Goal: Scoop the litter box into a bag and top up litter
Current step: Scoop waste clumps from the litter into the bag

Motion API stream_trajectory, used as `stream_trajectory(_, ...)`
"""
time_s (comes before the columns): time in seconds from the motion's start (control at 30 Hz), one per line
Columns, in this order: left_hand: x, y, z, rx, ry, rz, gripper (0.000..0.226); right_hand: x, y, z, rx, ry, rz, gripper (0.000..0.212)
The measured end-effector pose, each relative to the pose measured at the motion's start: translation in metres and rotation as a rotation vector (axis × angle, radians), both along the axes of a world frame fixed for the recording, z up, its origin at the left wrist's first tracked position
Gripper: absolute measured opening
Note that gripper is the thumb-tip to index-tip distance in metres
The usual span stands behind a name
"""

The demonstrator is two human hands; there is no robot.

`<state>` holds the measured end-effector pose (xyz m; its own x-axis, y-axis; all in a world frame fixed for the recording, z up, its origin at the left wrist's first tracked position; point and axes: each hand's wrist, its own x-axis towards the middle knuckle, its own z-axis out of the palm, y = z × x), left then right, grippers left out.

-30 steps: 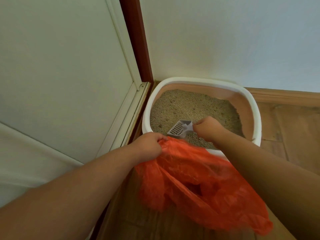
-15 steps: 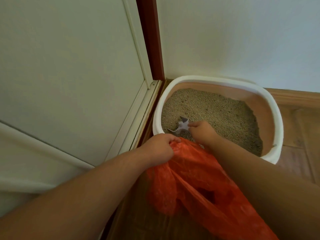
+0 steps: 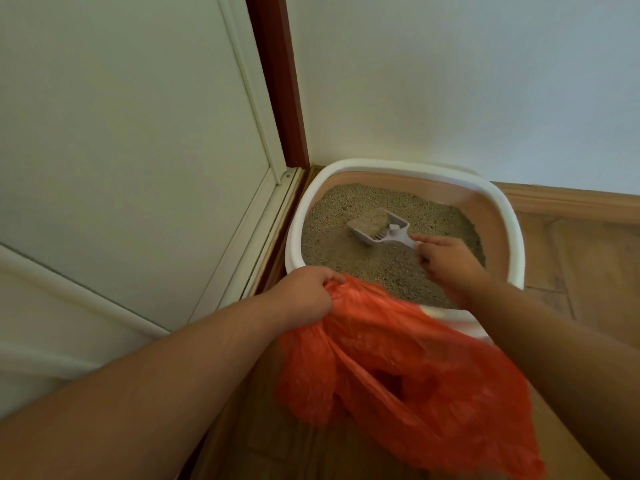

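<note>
A white-rimmed litter box [image 3: 512, 237] with peach inner walls sits in the room corner, filled with beige litter [image 3: 363, 268]. My right hand [image 3: 446, 261] grips the handle of a grey slotted scoop [image 3: 379, 228], which is held over the middle of the box with a heap of litter in it. My left hand [image 3: 304, 296] pinches the rim of an orange plastic bag [image 3: 415, 375] just in front of the box's near edge. The bag hangs open below, between my forearms, and covers part of the near rim.
A white door [image 3: 131, 150] with a dark red frame [image 3: 280, 81] stands at the left, close against the box. A pale wall [image 3: 450, 81] and a wooden skirting board [image 3: 571, 199] run behind it. Wooden floor [image 3: 588, 265] lies to the right.
The scoop was down in the litter at the box's near left side; it has since come up toward the middle, level and loaded with litter. My left hand keeps its hold on the bag.
</note>
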<state>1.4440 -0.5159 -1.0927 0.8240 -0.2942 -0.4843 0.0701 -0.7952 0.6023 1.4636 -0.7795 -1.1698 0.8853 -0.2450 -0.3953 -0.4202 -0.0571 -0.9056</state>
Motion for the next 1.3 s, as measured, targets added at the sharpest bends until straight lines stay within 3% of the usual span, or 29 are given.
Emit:
stream_trajectory(0.23,-0.01,-0.023,0.005,0.008,-0.043,-0.045,0.054,-0.025,-0.043,0.045,-0.183,-0.063,-0.061,0.03)
stream_trajectory(0.43,-0.012,-0.033,0.009,0.002,-0.069,-0.057,0.051,-0.051,-0.069,0.058,-0.222,-0.039,-0.055,0.028)
stream_trajectory(1.3,-0.01,-0.042,0.007,0.002,-0.052,-0.015,0.055,-0.083,-0.106,0.06,-0.065,0.013,0.054,0.029)
